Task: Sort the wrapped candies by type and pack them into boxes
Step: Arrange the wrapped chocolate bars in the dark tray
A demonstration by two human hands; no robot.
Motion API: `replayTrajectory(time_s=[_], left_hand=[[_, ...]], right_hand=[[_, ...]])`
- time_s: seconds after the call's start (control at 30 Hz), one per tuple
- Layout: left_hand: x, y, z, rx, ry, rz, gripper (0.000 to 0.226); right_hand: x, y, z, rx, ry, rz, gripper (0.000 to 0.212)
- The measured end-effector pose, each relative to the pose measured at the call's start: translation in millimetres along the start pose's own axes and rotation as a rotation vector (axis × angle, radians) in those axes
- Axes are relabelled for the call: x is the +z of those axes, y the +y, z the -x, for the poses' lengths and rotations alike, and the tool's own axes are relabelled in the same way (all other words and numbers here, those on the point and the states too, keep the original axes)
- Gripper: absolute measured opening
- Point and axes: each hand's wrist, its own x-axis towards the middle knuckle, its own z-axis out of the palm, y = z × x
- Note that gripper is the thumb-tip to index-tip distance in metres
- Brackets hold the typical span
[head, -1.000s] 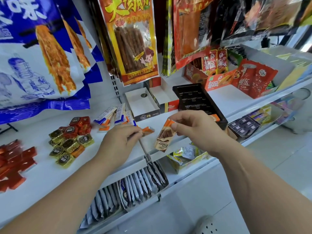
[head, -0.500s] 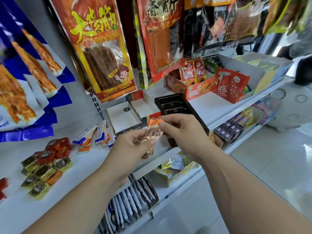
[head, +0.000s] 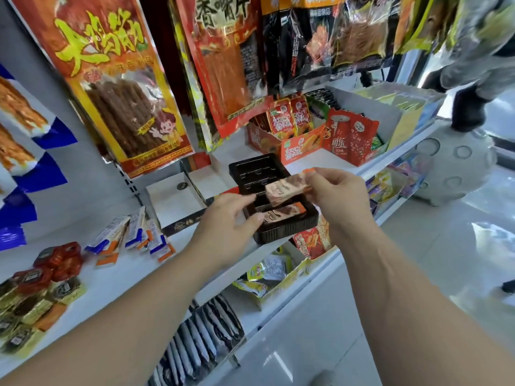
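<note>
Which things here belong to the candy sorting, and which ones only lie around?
Job: right hand pinching a brown candy bar; left hand at the black tray; second bar in it; blue-orange bars; red and gold candies; white box.
Lying about: hanging snack bags; red pouches; packets on the lower shelf.

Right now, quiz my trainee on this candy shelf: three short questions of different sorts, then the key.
1. True or false: the right hand pinches a brown-and-orange wrapped candy bar above the black plastic tray.
2. How many bars lie in the tray? A none, B one, C four.
3. Fill in: the blue-and-white wrapped sticks lie to the tray's ____.
Key: 1 true; 2 B, the packed bar; 3 left.
</note>
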Motion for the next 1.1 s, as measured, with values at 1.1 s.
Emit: replayTrajectory(time_s=[1.1], left_hand=[[30,-47,12,0.185,0.060,0.069,0.049]], right_hand=[[20,42,-11,-0.231,0.053,0.698,0.022]])
